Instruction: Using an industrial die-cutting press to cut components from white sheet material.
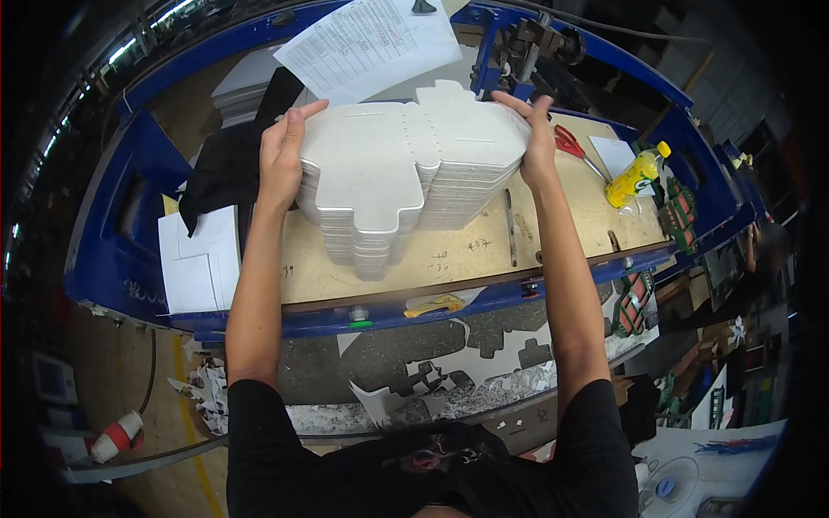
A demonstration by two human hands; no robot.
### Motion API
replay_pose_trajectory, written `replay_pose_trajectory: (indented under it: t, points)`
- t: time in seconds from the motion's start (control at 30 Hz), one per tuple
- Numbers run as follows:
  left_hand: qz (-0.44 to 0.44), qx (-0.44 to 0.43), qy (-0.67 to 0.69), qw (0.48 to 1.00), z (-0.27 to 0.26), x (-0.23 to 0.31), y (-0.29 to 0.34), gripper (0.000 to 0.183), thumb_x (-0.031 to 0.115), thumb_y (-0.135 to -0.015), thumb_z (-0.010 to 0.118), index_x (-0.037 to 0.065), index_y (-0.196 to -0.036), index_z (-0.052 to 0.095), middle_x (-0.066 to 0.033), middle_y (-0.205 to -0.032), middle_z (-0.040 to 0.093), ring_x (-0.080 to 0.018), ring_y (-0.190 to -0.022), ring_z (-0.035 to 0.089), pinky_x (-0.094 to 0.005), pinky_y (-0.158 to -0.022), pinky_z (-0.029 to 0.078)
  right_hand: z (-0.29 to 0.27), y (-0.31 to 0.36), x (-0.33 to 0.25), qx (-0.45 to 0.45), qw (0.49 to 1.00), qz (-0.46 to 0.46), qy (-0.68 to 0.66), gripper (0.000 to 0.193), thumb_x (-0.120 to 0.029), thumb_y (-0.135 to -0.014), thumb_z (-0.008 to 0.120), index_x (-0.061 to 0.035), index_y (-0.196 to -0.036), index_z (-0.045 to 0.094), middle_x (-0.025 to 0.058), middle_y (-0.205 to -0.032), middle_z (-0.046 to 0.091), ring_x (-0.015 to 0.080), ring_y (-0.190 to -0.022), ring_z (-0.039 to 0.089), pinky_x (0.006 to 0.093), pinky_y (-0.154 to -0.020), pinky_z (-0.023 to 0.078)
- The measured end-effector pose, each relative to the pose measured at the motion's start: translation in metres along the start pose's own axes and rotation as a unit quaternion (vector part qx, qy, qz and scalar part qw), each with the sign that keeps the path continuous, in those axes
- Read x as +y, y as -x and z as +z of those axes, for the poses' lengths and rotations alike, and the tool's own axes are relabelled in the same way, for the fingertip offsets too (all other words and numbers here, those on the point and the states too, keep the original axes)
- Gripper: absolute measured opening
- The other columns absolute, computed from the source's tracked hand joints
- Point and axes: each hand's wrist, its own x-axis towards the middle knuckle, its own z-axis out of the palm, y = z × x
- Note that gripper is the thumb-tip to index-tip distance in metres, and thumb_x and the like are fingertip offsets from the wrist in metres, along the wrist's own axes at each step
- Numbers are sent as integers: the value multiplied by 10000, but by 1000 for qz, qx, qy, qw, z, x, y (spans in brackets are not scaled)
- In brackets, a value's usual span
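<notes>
A thick stack of white die-cut cardboard blanks (371,160) stands on the wooden board (466,259) in front of me. Its top sheet shows tabs, slits and rows of small perforations. My left hand (283,160) presses against the stack's left end, thumb up and index finger reaching along the far side. Against the right end lies my right hand (537,142), its index finger stretched toward the back edge. Between them the two hands clasp the stack. The palms and lower fingers are partly hidden.
Red-handled scissors (570,142), a yellow bottle (637,175) and a thin metal blade-like strip (510,229) lie or stand to the right. At left are white sheets (199,263) and black cloth (220,177). A printed paper (371,47) lies behind; cardboard offcuts (458,363) litter the lower surface.
</notes>
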Motion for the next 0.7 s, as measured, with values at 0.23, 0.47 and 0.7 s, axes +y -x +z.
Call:
replay_pose_trajectory:
  t: [0.23,0.47,0.7]
  points:
    - [77,56,5,995,-5,-13,-1,566,411,-1092,415,-62,-1158,718,-157,-1081,726,-178,-963,649,-299,-904,474,16,3,5,-14,972,-75,-220,788,-601,-1074,223,24,-1239,674,159,-1149,718,239,-1082,656,323,-1025,455]
    - [-14,16,31,999,2,-9,-4,498,357,-1096,428,-35,-1115,733,-98,-995,706,-127,-884,600,-271,-822,459,-7,6,5,-28,989,-139,41,770,-583,-1080,211,2,-1164,705,147,-1186,703,219,-1094,626,316,-973,472]
    - [10,29,40,999,-7,-7,12,538,421,-1085,422,-26,-1105,722,-98,-1045,707,-162,-971,629,-284,-915,457,-18,198,-70,-304,916,-215,-149,428,-274,-793,841,-29,-1111,693,148,-1188,626,296,-982,631,409,-765,522]
